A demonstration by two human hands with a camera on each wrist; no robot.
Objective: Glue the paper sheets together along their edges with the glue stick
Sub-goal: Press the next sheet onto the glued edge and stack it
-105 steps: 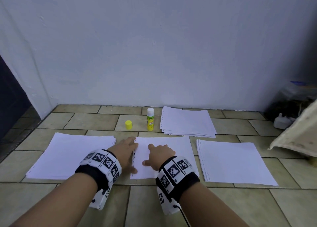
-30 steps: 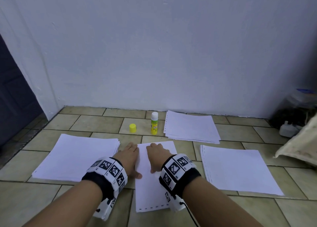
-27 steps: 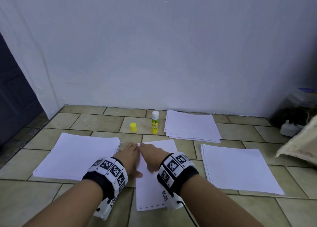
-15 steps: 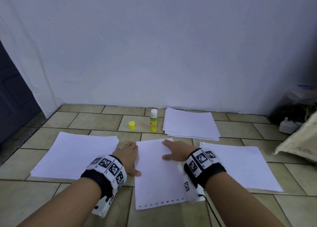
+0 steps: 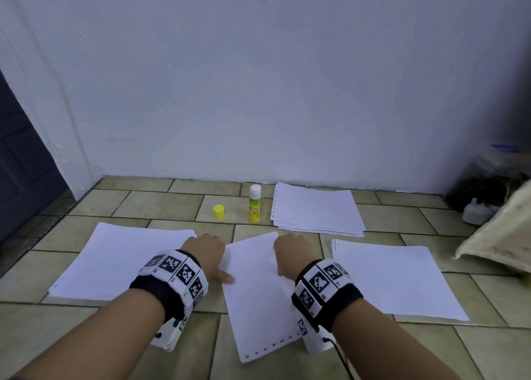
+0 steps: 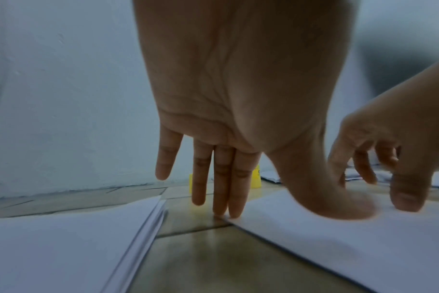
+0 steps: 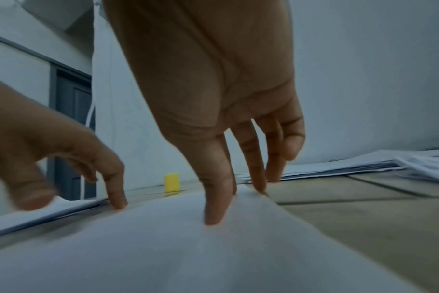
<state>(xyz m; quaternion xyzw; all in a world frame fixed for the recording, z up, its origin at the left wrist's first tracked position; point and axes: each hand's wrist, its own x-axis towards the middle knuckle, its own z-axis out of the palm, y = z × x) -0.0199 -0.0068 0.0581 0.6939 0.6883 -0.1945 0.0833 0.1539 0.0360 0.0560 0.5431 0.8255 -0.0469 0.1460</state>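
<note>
A single white sheet [image 5: 258,299] lies on the tiled floor between my hands, slightly askew, with its perforated edge nearest me. My left hand [image 5: 205,253] rests at the sheet's left edge with straight fingers [image 6: 223,208] touching down at the far left corner and the thumb on the paper [image 6: 338,247]. My right hand [image 5: 291,250] presses fingertips [image 7: 216,214] onto the sheet [image 7: 188,257] near its far right corner. The uncapped glue stick [image 5: 255,204] stands upright beyond the sheet. Its yellow cap [image 5: 218,212] sits to its left.
Paper stacks lie on the floor around me: one on the left [image 5: 123,260], one on the right [image 5: 396,279], and one at the back by the wall [image 5: 316,210]. A pale sack [image 5: 500,236] and dark clutter [image 5: 488,190] fill the right corner.
The middle sheet has been turned so that its perforated edge now faces me. My right hand slid from the sheet's left part to its far right corner; my left hand stayed put.
</note>
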